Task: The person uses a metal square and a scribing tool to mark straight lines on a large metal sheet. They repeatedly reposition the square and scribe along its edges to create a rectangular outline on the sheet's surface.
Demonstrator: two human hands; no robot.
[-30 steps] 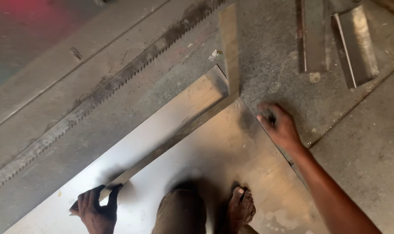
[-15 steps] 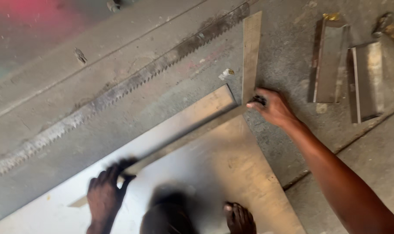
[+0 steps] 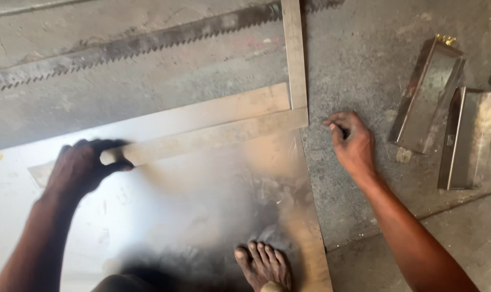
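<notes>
A large metal L-square [image 3: 240, 130] lies on a shiny metal sheet [image 3: 164, 211] spread on the concrete floor. My left hand [image 3: 83, 167] presses down on the left end of the square's long arm, fingers curled over it. My right hand [image 3: 353, 143] rests on the bare floor just right of the square's corner, fingers pinched around a small dark marking tool. The square's short arm [image 3: 294, 48] runs up past the sheet's right edge. My bare foot [image 3: 264, 265] stands on the sheet near the bottom.
Two folded sheet-metal channel pieces [image 3: 426, 103] [image 3: 467, 140] lie on the floor at the right. A long saw-toothed metal strip [image 3: 137, 46] runs across the top. A floor seam [image 3: 445, 208] crosses at lower right.
The view has moved closer and swung round. My left hand slid up onto the square's long arm. My right hand moved off the square's corner to the floor on its right.
</notes>
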